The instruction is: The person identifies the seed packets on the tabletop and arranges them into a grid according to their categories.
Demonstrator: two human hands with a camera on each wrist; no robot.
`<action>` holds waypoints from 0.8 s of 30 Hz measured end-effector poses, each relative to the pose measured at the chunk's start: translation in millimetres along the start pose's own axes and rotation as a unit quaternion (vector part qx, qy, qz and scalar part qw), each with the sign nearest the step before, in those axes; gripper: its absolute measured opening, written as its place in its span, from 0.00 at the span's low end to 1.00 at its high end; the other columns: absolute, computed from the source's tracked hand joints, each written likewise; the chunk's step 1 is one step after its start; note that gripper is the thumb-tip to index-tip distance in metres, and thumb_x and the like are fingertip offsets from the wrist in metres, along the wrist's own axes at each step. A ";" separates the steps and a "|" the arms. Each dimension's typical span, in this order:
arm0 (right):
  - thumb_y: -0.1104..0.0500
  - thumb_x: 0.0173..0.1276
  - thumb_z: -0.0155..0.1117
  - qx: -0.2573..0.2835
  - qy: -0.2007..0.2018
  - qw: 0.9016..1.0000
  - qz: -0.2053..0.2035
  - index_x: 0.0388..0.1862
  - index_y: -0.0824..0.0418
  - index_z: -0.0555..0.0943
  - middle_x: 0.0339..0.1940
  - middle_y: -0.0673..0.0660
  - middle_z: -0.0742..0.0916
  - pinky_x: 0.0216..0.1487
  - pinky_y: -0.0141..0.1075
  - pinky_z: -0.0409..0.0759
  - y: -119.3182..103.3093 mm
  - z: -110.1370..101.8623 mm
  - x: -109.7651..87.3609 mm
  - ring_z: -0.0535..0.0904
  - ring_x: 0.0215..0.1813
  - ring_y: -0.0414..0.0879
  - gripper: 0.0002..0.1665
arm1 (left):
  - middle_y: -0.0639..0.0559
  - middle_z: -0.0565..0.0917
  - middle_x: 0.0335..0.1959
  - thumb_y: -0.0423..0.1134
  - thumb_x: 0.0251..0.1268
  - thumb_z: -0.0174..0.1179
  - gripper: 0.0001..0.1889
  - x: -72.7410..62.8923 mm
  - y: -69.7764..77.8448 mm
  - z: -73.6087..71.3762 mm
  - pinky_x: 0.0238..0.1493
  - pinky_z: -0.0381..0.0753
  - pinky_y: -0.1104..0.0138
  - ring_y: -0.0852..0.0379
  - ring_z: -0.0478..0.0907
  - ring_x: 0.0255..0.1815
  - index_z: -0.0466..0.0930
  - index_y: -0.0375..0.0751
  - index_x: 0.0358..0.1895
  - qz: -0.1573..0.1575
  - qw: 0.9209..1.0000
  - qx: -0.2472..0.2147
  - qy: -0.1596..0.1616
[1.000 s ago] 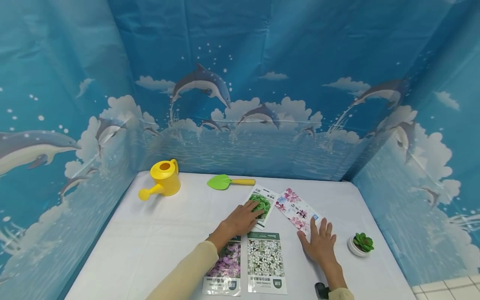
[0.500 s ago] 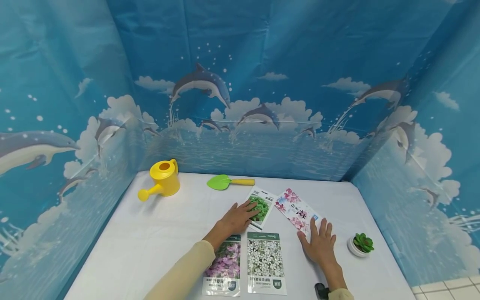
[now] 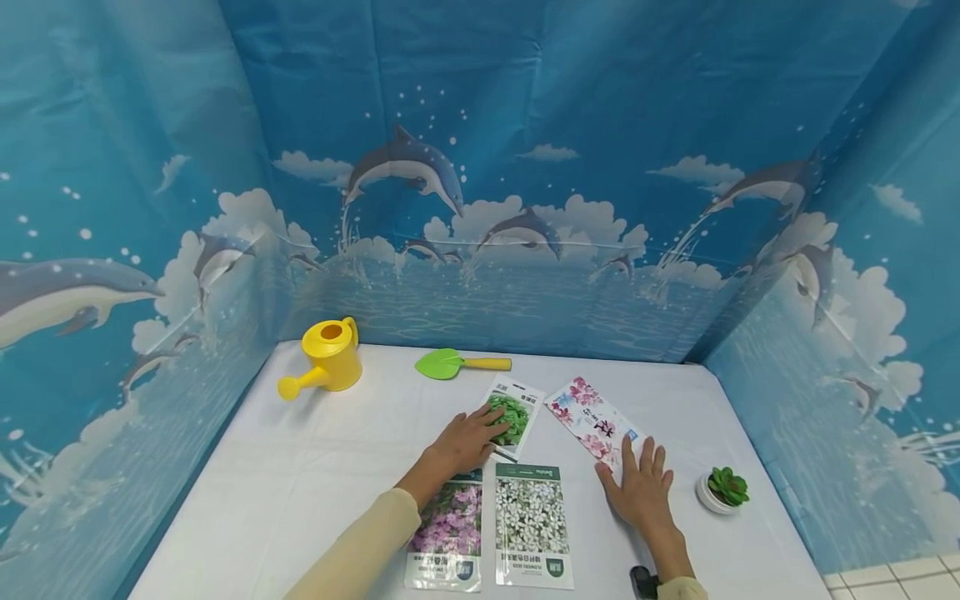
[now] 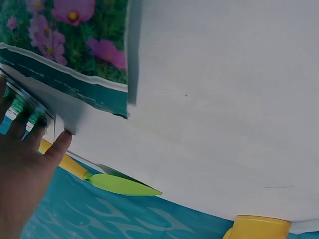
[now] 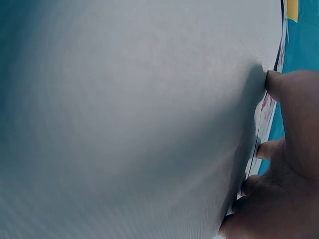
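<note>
My left hand [image 3: 462, 440] lies with fingers extended on a white seed packet with a green-leaf picture [image 3: 512, 417], covering its left side. In the left wrist view that hand [image 4: 25, 169] has its fingertips on the packet. Nearer to me, a purple-flower seed packet [image 3: 453, 529] sits partly under the left arm, beside a white-flower seed packet [image 3: 532, 525]. My right hand [image 3: 639, 492] rests with spread fingers, their tips at the lower right end of a packet with pink blossoms [image 3: 588, 412]. The right wrist view shows this hand [image 5: 294, 154] at the white tabletop.
A yellow watering can [image 3: 336, 360] stands at the back left. Near the back edge lies a green trowel [image 3: 442, 364] with a yellow handle. On the right is a small potted succulent [image 3: 726, 486]. A blue dolphin-printed curtain [image 3: 480, 300] surrounds the white table.
My left hand has slid the green-leaf packet a little to the left, leaving a gap from the pink-blossom packet. The right hand has stayed in place.
</note>
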State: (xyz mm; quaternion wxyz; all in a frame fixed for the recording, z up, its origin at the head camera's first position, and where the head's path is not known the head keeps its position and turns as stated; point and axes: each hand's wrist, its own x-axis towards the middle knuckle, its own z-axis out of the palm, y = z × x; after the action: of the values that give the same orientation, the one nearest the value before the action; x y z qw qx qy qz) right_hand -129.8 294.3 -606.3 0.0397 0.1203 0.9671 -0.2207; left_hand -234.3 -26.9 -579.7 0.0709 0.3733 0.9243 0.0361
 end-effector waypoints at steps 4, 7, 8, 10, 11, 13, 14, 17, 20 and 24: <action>0.43 0.83 0.58 0.003 -0.008 1.000 0.005 0.86 0.76 0.48 0.85 0.83 0.40 0.80 0.77 0.31 -0.8 0.3 0.9 0.28 0.85 0.80 0.53 | 0.51 0.61 0.88 0.44 0.87 0.56 0.27 -2.2 -5.6 3.4 0.79 0.72 0.46 0.48 0.57 0.88 0.69 0.54 0.83 -0.006 1.000 -0.014 0.008; 0.43 0.83 0.58 0.002 -0.008 1.000 0.005 0.86 0.77 0.48 0.85 0.83 0.40 0.80 0.76 0.30 -1.4 0.4 0.5 0.28 0.85 0.80 0.53 | 0.52 0.61 0.88 0.45 0.87 0.56 0.27 -5.1 -8.8 4.0 0.79 0.71 0.45 0.48 0.56 0.88 0.69 0.54 0.83 -0.011 1.000 -0.020 0.009; 0.43 0.83 0.58 0.000 -0.008 1.000 0.004 0.86 0.77 0.48 0.85 0.83 0.40 0.80 0.76 0.30 -1.5 0.5 0.8 0.28 0.85 0.80 0.53 | 0.51 0.61 0.88 0.45 0.86 0.56 0.27 -6.7 -9.1 2.6 0.79 0.71 0.45 0.48 0.56 0.88 0.69 0.54 0.83 -0.015 1.000 -0.024 0.008; 0.44 0.83 0.57 -0.002 -0.007 1.000 0.002 0.86 0.77 0.48 0.85 0.83 0.40 0.80 0.77 0.30 -2.4 0.1 0.8 0.29 0.85 0.80 0.53 | 0.52 0.61 0.88 0.45 0.86 0.57 0.28 -9.6 -10.1 1.2 0.80 0.70 0.44 0.48 0.56 0.88 0.69 0.54 0.83 -0.022 0.999 -0.028 0.006; 0.44 0.83 0.58 -0.002 -0.003 1.000 0.000 0.85 0.77 0.49 0.85 0.83 0.41 0.80 0.77 0.31 -2.3 0.3 0.6 0.29 0.85 0.81 0.53 | 0.52 0.62 0.87 0.45 0.86 0.58 0.28 -10.9 -10.4 0.2 0.80 0.70 0.43 0.48 0.57 0.88 0.70 0.54 0.83 -0.025 0.999 -0.031 0.006; 0.44 0.83 0.59 -0.002 0.000 1.000 -0.002 0.85 0.77 0.50 0.85 0.84 0.41 0.80 0.77 0.31 -3.1 0.1 0.3 0.30 0.85 0.81 0.53 | 0.52 0.62 0.87 0.45 0.85 0.59 0.28 -13.1 -11.5 -1.1 0.80 0.69 0.42 0.49 0.57 0.88 0.70 0.54 0.83 -0.033 0.999 -0.035 0.006; 0.43 0.82 0.59 -0.002 0.001 1.000 -0.003 0.85 0.77 0.50 0.85 0.84 0.42 0.80 0.77 0.32 -3.2 0.2 0.4 0.30 0.85 0.80 0.53 | 0.52 0.62 0.87 0.46 0.85 0.59 0.28 -14.2 -12.4 -1.2 0.80 0.69 0.41 0.49 0.57 0.88 0.70 0.54 0.83 -0.035 0.999 -0.036 0.005; 0.44 0.82 0.60 0.001 0.004 1.000 -0.003 0.85 0.77 0.51 0.85 0.84 0.42 0.80 0.77 0.32 -4.7 -0.3 -0.4 0.30 0.85 0.81 0.53 | 0.52 0.62 0.87 0.46 0.84 0.60 0.28 -16.6 -15.0 -2.8 0.81 0.65 0.39 0.49 0.57 0.88 0.70 0.54 0.83 -0.043 0.998 -0.043 0.001; 0.44 0.82 0.60 0.002 0.000 1.000 0.002 0.85 0.77 0.50 0.85 0.83 0.42 0.80 0.77 0.31 -4.9 -0.7 -0.1 0.30 0.85 0.80 0.53 | 0.51 0.61 0.88 0.46 0.84 0.59 0.29 -18.6 -17.9 -4.8 0.83 0.60 0.37 0.48 0.56 0.88 0.70 0.54 0.83 -0.047 0.998 -0.051 -0.006; 0.44 0.83 0.58 0.001 -0.006 1.000 0.007 0.86 0.77 0.49 0.85 0.83 0.40 0.81 0.76 0.30 -3.9 -0.2 0.9 0.29 0.85 0.80 0.53 | 0.50 0.61 0.88 0.46 0.84 0.59 0.29 -20.9 -22.4 -5.6 0.83 0.56 0.33 0.47 0.57 0.88 0.70 0.53 0.83 -0.046 0.997 -0.059 -0.008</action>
State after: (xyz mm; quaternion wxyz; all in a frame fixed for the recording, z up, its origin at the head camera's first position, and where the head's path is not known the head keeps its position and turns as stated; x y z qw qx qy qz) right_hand -131.6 291.2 -604.6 0.0473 0.1257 0.9657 -0.2221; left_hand -235.6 -57.6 -574.6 0.1014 0.3256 0.9363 0.0840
